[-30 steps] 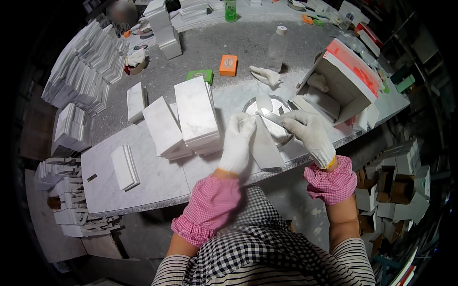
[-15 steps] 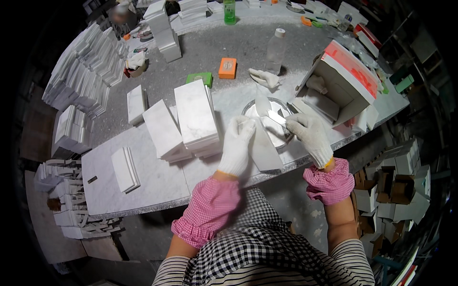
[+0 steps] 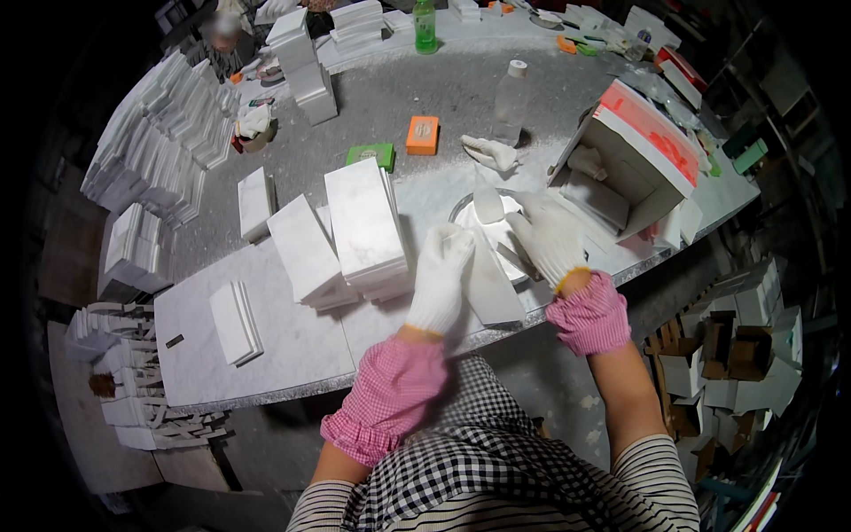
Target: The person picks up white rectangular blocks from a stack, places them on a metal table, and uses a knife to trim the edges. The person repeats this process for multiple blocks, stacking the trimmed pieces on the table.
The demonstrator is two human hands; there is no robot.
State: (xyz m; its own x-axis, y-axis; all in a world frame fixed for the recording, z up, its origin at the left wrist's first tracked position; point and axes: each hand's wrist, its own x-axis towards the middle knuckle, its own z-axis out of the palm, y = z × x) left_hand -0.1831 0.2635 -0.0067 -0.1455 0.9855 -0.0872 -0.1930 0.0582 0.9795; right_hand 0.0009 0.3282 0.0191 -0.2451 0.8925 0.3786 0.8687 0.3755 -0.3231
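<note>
White-gloved, the left hand (image 3: 441, 275) is held upright at the wrist, with its fingers curled and closed on the far left edge of a tile (image 3: 493, 288). This tile is slanted from that grip toward the near edge of the table (image 3: 399, 97), just in front of a bowl (image 3: 458, 211). By the right hand (image 3: 542, 235), blurred and bent inward at the wrist, the bowl's right side is overlapped; its fingers are stretched forward and left, but whether anything is gripped cannot be told. Over the bowl a pale flat piece (image 3: 487, 197) is seen, its join to either hand unclear. Both forearms are angled inward from the near side, covered partly by pink sleeves (image 3: 390, 386). The left hand is flanked by a stack (image 3: 365, 222) on its left, the right by a box (image 3: 651, 146) on its right.
</note>
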